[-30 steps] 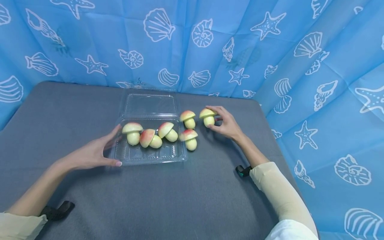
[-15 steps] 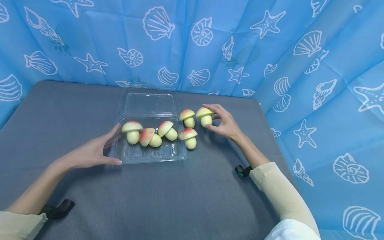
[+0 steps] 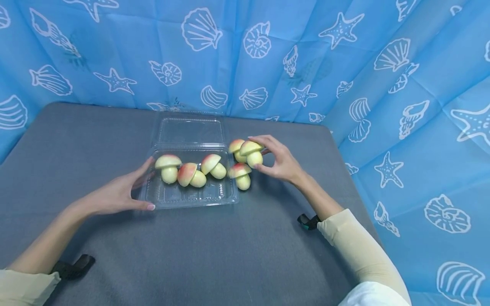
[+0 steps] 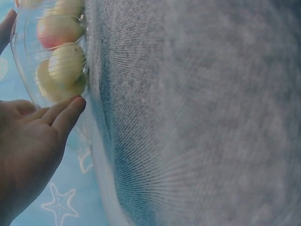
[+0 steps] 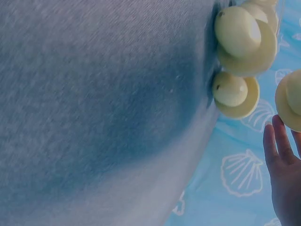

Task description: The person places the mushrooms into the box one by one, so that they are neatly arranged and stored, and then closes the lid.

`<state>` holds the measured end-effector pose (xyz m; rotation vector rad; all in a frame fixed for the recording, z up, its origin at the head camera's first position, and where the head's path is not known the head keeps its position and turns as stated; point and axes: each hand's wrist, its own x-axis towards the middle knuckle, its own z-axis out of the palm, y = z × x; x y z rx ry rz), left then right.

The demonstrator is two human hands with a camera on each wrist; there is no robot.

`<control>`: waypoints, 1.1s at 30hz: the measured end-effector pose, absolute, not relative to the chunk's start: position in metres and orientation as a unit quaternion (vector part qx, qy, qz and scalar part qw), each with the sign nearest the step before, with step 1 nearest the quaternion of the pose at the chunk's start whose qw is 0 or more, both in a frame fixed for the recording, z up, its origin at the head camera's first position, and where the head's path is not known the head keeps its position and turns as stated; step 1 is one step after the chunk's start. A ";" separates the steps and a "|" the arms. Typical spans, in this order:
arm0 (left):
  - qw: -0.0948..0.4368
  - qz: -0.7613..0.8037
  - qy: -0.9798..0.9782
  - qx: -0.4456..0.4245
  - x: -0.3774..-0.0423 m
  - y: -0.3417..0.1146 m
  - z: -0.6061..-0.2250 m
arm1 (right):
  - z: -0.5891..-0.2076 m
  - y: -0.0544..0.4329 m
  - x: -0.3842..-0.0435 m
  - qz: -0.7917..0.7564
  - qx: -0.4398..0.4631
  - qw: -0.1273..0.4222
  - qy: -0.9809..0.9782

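My right hand (image 3: 281,161) pinches a toy mushroom (image 3: 254,159) with a yellow stem and rounded cap, raised off the table in the right wrist view. It overlaps a second mushroom (image 3: 235,146) standing behind it, right of a clear plastic box (image 3: 191,199). Another red-topped mushroom (image 3: 243,182) stands just at the box's right edge. Three more lie in the box: an upright one (image 3: 169,174), a tilted red-capped one (image 3: 197,178) and a leaning one (image 3: 218,171). Against the box's left end rests my left hand (image 3: 118,193), fingers straight, thumb near the front corner.
The box's hinged lid (image 3: 193,131) lies folded back toward the table's rear edge. A blue curtain (image 3: 233,55) with white shells hangs behind and to the right of the grey table (image 3: 214,255). Black straps (image 3: 76,267) show at both wrists.
My right hand has carried its mushroom leftward, toward the box, so that it now overlaps the mushroom behind. The left hand and the box have stayed in place.
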<state>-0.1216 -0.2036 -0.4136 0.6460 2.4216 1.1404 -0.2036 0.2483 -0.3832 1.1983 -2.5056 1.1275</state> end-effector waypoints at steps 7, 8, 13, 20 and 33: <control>0.191 0.405 0.864 0.231 -0.121 -0.204 -0.414 | -0.373 0.230 -0.192 0.379 0.424 0.074 -0.820; 0.191 0.406 0.863 0.232 -0.122 -0.203 -0.414 | -0.372 0.228 -0.190 0.378 0.427 0.074 -0.818; 0.191 0.409 0.861 0.237 -0.122 -0.203 -0.415 | -0.374 0.217 -0.186 0.378 0.443 0.066 -0.810; 0.187 0.405 0.861 0.243 -0.120 -0.202 -0.418 | -0.383 0.205 -0.184 0.371 0.471 0.052 -0.799; 0.179 0.394 0.869 0.242 -0.121 -0.203 -0.415 | -0.378 0.166 -0.180 0.338 0.510 0.047 -0.789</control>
